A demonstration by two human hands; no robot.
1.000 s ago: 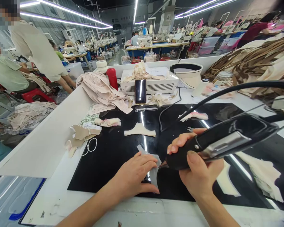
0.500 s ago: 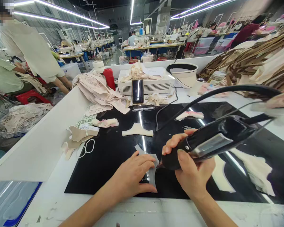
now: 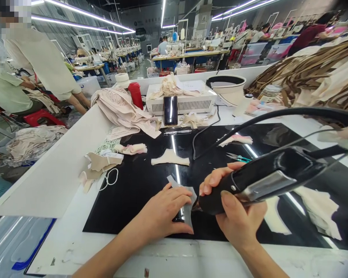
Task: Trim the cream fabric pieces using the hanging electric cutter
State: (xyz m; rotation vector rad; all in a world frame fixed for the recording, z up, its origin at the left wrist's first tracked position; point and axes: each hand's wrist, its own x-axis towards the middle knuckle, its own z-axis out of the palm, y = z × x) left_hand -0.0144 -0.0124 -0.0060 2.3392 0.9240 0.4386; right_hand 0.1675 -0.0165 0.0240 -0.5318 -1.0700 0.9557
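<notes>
My left hand (image 3: 169,210) lies over a translucent grey curved piece (image 3: 188,216) on the glossy black mat (image 3: 127,193), its fingers spread and pressing the piece down. In my right hand (image 3: 239,216) is a black corded handheld tool (image 3: 266,177), gripped near its rounded front end. That end sits just right of the grey piece; whether its tip touches the piece is hidden. Beyond my left hand a cream curved fabric piece (image 3: 170,157) lies flat. More cream pieces (image 3: 275,216) lie right of my right hand.
A phone (image 3: 170,111) leans against a white vented box (image 3: 191,104). Fabric strips (image 3: 124,112) and a red cup (image 3: 135,95) stand back left. Teal-handled scissors (image 3: 239,157) lie behind the tool, whose cable (image 3: 263,112) arches rightward. People sit and stand beyond the table.
The camera view has shifted slightly. The rear of the tool has swung a little down and right, uncovering the teal scissor handles. Both hands keep their holds.
</notes>
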